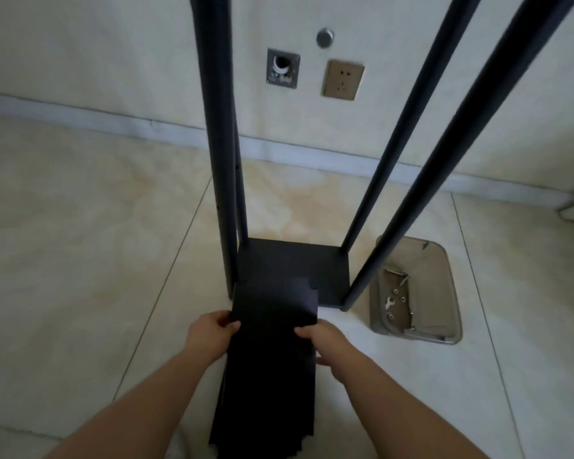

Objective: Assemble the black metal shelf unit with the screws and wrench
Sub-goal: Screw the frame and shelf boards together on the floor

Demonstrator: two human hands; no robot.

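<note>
A black metal shelf frame stands on the tiled floor: several upright posts [216, 127] rise from a bottom shelf panel [328, 270]. In front of it I hold a loose black shelf panel [272, 326] with notched corners, lying on top of a stack of similar panels [262, 419]. My left hand [212, 332] grips the panel's left edge and my right hand [325, 342] grips its right edge. A small silver wrench [389, 303] and screws [399, 284] lie in a beige tray [444, 293] to the right of the frame.
A wall runs behind the frame with a socket [343, 80], a square pipe opening [283, 69] and a round metal cap [324, 37]. A baseboard [113, 120] runs along the floor. Open tiled floor lies to the left.
</note>
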